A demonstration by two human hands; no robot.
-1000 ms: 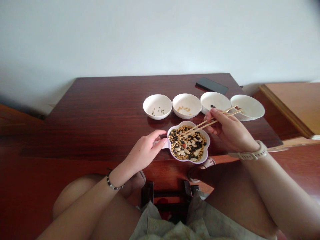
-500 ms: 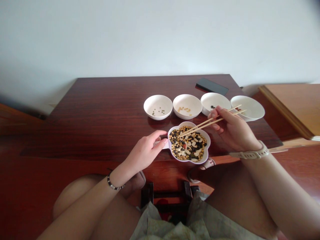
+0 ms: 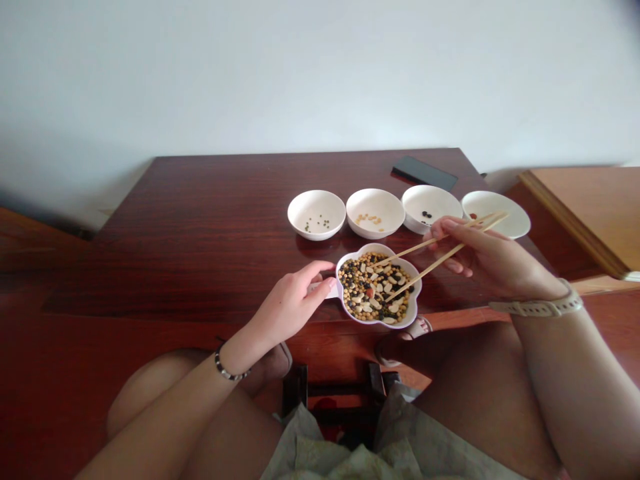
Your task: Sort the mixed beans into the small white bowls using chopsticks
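Holding a pair of wooden chopsticks (image 3: 440, 247), the right hand (image 3: 493, 263) sits right of frame centre, fingers closed around the upper ends — the two tips spread apart over the flower-shaped dish (image 3: 379, 285) of mixed beans at lower centre. The left hand (image 3: 293, 303) pinches that dish's left rim, thumb and fingertips closed on it. Above the dish, a row of four white bowls (image 3: 373, 212) runs toward the right, each holding a few sorted beans. A dark phone (image 3: 424, 173) lies at the upper right of the wooden table (image 3: 210, 227).
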